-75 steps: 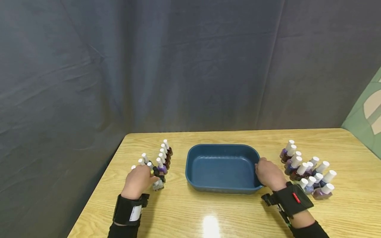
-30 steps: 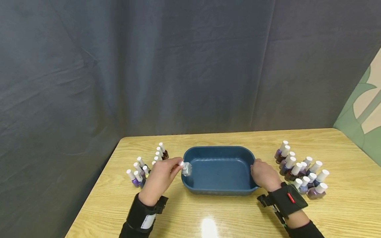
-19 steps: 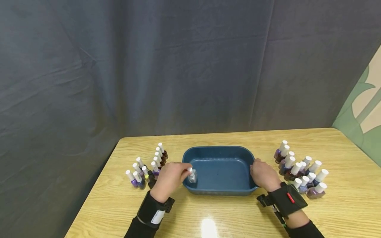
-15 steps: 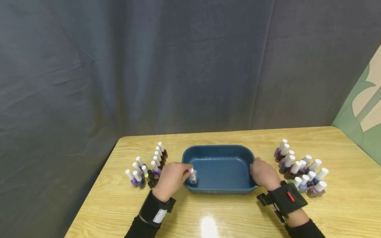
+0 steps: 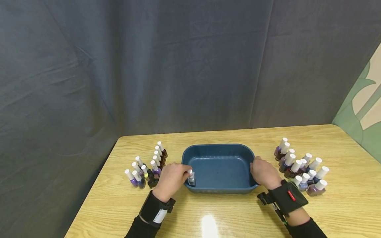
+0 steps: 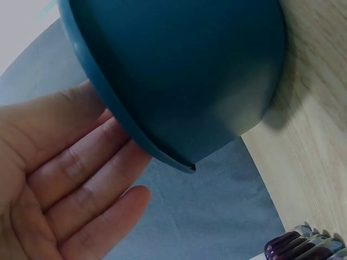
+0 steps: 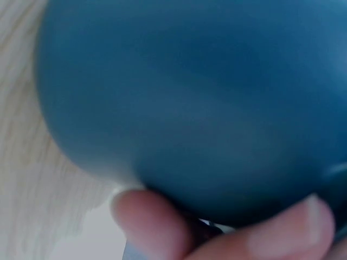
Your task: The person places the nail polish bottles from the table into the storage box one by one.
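Observation:
At the left end of the blue plastic tray (image 5: 220,190), my left hand (image 5: 171,180) reaches over the rim. Its thumb and finger pinch the white cap of a small clear-silver nail polish bottle (image 5: 191,179), which stands nearly upright inside, low in the near-left corner. The left wrist view shows fingers (image 6: 92,189) passing behind the tray's rim (image 6: 116,105), so the bottle is hidden there. My right hand (image 5: 266,172) grips the tray's right end. Close up in the right wrist view, its fingertips (image 7: 146,219) lie against the tray wall (image 7: 179,108).
Left of the tray stand several nail polish bottles (image 5: 156,168), a row of dark ones behind and a black-capped bottle (image 5: 152,180) nearer. Another group of white-capped purple and dark bottles (image 5: 294,170) stands beyond the right hand. A grey curtain (image 5: 193,66) hangs behind the wooden table (image 5: 119,211).
The left hand has lifted the clear-silver nail polish bottle from the left group and carried it right, then down into the tray's left end. The right hand keeps its place on the tray.

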{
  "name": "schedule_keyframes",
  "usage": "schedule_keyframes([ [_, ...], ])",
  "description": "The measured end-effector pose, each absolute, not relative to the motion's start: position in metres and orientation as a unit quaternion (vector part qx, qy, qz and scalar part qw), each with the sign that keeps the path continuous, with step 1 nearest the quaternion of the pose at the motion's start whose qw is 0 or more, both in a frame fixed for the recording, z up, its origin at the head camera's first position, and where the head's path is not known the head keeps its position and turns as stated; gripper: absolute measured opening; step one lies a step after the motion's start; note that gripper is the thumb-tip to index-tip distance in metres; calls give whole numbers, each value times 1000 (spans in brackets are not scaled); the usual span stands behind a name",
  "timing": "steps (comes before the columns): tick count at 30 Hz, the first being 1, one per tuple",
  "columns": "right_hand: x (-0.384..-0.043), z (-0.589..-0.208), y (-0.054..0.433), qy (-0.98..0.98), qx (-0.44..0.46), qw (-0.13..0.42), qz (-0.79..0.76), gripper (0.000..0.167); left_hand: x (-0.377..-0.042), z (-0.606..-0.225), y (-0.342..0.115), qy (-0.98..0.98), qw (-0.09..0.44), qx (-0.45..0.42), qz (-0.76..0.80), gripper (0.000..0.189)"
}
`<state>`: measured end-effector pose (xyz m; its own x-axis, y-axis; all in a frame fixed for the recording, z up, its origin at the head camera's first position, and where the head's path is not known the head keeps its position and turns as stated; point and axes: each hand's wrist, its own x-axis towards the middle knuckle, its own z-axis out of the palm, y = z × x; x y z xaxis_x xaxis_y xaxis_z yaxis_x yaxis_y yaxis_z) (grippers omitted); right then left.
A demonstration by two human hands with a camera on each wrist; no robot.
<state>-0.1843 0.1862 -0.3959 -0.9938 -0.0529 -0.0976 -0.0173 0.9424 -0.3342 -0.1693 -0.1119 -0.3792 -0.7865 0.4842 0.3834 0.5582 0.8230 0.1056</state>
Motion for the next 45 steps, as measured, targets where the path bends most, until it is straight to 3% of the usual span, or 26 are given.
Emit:
schedule_keyframes([
  [15, -184, -395, 186, 985, -30, 42, -163, 26, -169, -380, -110, -940, 156, -291, -89, 18],
  [22, -185, -396, 184, 985, -33, 37, -165, 26, -165, -380, -111, -949, 124, -275, -94, 5],
  [27, -184, -395, 185, 985, -35, 40, -166, 26, -165, -378, -110, -953, 102, -268, -99, 15],
  [33, -184, -395, 188, 985, -25, 49, -161, 27, -165, -365, -117, -949, 139, -258, -113, 24],
  [39, -184, -395, 188, 986, -30, 47, -160, 28, -163, -337, -149, -964, 195, -140, -118, 18],
  [42, -184, -394, 187, 986, -35, 44, -159, 27, -160, -329, -168, -982, 151, -66, -97, 26],
  [45, -183, -394, 187, 985, -38, 42, -160, 27, -159, -329, -182, -996, 59, -16, -65, 47],
])
